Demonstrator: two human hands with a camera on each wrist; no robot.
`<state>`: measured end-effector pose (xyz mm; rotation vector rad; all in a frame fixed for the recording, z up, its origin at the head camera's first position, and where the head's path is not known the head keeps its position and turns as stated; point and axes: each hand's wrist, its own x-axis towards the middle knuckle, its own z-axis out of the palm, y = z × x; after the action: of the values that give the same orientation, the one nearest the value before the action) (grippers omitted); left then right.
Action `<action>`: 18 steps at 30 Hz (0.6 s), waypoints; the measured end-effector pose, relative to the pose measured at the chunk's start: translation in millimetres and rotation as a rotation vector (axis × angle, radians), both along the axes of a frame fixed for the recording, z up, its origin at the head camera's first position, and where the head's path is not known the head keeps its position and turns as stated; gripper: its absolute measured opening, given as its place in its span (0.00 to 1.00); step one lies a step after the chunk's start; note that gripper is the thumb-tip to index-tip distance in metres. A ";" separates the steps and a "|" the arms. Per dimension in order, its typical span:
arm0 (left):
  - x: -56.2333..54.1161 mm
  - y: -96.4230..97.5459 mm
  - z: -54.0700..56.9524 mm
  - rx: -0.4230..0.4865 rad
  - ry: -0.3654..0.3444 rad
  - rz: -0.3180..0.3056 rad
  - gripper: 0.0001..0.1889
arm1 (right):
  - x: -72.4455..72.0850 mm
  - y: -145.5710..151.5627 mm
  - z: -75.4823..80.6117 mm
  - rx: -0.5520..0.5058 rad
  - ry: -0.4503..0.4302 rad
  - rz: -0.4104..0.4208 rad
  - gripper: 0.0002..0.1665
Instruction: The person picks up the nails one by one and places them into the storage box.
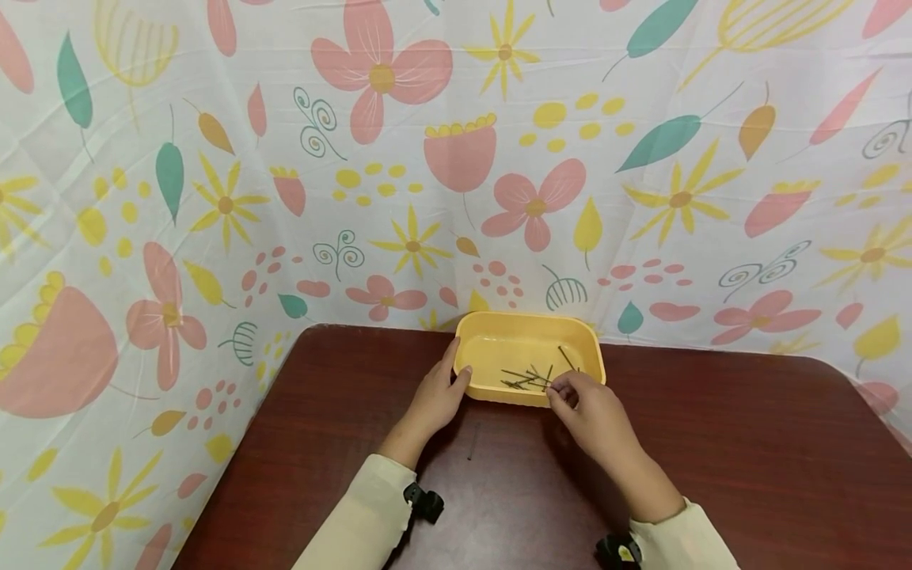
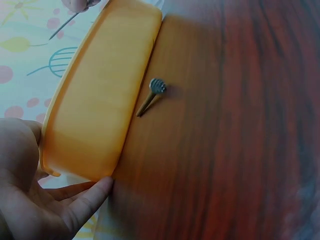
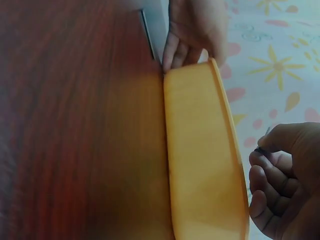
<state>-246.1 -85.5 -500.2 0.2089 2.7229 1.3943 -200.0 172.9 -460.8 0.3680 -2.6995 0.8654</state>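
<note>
A yellow plastic tray (image 1: 492, 328) stands near the back edge of the table, with several thin dark nails (image 1: 529, 378) lying loose inside it. My left hand (image 1: 436, 396) grips the tray's left end, thumb over the rim and fingers along the outer wall. Over the tray's front right corner, my right hand (image 1: 591, 412) pinches a nail (image 2: 62, 27) between thumb and forefinger; its pointed end sticks out in the left wrist view. The remaining fingers of my right hand (image 3: 285, 180) are curled. One more nail (image 2: 147, 102) lies on the table in front of the tray.
The dark red-brown table (image 1: 342, 396) has a glossy surface. A white cloth (image 1: 456, 229) with flowers and leaves hangs behind it and along the left side. A black strap mount (image 1: 426, 503) sits on the left wrist, another (image 1: 616, 550) on the right.
</note>
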 end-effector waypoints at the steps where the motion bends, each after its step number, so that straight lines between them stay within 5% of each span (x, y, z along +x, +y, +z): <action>1: 0.1 0.0 0.0 0.001 0.000 0.000 0.34 | -1.7 0.8 0.4 0.003 0.009 -0.002 0.03; 18: 0.6 -1.5 1.0 0.010 0.002 -0.008 0.35 | -24.7 7.0 4.9 0.017 -0.015 -0.053 0.08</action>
<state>-245.6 -86.9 -499.2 0.2214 2.7141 1.4065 -224.7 179.9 -455.9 0.2932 -2.7186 0.8336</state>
